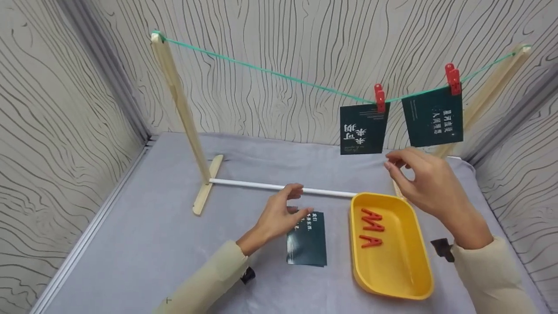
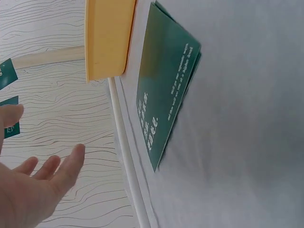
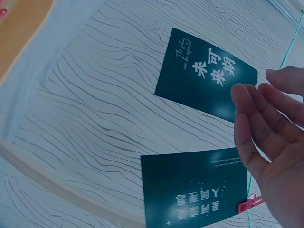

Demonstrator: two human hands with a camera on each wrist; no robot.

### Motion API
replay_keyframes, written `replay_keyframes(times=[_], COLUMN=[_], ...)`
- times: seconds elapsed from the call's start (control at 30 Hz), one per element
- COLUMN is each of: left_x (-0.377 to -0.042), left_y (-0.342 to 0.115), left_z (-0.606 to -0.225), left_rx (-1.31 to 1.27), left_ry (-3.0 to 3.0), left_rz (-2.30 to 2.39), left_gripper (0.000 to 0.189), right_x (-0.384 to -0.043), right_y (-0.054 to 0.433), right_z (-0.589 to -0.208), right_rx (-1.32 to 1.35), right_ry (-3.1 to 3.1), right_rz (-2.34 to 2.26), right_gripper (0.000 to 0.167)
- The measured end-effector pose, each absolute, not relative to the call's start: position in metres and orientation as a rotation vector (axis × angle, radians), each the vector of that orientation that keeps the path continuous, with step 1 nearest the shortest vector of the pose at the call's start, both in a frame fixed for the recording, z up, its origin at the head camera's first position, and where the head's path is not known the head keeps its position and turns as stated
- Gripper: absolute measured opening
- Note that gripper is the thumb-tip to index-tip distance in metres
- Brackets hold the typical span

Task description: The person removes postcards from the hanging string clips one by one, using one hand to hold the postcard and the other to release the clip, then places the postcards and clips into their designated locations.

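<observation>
Two dark green cards with white lettering hang from a green string [image 1: 261, 69], each under a red clothespin. The left card [image 1: 364, 129] is clipped near its right corner by one clothespin [image 1: 379, 98]; the right card [image 1: 431, 117] hangs from the other clothespin [image 1: 453, 79]. My right hand [image 1: 431, 183] hovers just below them, fingers bent, nothing in its grasp. My left hand [image 1: 279, 213] holds nothing, its thumb and fingers spread over a small stack of similar green cards [image 1: 307, 244] on the table. In the left wrist view the stack [image 2: 166, 80] lies apart from the fingers.
A yellow tray [image 1: 394, 288] with several red clothespins [image 1: 371, 227] stands right of the stack. Wooden posts [image 1: 183, 113] hold up the string at both ends, and a white rod [image 1: 248, 185] runs low between them. Behind stands a wood-grain patterned wall [image 1: 279, 26].
</observation>
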State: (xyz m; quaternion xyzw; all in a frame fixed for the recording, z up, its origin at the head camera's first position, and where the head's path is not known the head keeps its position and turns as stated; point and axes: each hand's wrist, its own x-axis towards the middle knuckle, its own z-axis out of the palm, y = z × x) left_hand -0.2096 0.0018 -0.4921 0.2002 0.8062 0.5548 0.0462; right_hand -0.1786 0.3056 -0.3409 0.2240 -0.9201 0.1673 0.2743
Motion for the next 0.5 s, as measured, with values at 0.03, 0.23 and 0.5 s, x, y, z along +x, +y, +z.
replay_keyframes(times=[0.03,0.23,0.5], left_x=[-0.211,-0.220,-0.230], left_y=[0.003,0.014,0.034], left_z=[-0.490,-0.479,-0.463], left_rx=[0.616,0.669,0.716], left_ry=[2.455,2.494,2.536], left_rz=[1.702,1.744,1.822], left_gripper=[0.064,0.064,0.063], right_x=[-0.179,-0.185,-0.189], right_y=[0.305,0.306,0.312], right_z=[-0.337,-0.320,-0.299], right_rx=[0.608,0.653,0.677], right_ry=[-2.460,-2.382,-2.350], right_rz=[0.438,0.392,0.381], right_gripper=[0.021,0.031,0.030])
